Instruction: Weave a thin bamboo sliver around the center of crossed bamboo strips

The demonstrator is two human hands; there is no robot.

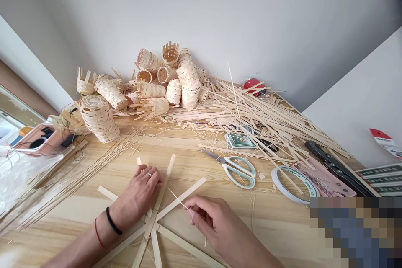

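Observation:
Flat pale bamboo strips (180, 200) lie crossed in a star shape on the wooden table. My left hand (143, 186) rests over the upper left of this star, its fingers curled down with their tips hidden. One strip end (139, 161) sticks out beyond that hand. Between thumb and forefinger, my right hand (209, 217) pinches a thin bamboo strand (178, 199). The strand runs up and left over the star, toward my left hand. Scissors (240, 171) with pale handles lie beyond my right hand, their blades slightly apart.
Small woven baskets (150, 90) are piled against the wall, beside a heap of loose strips (266, 113). To the right are a tape roll (276, 182), a card box (240, 141) and a black-handled tool (333, 165). Thin strands (91, 171) and a pink tray (47, 144) lie left.

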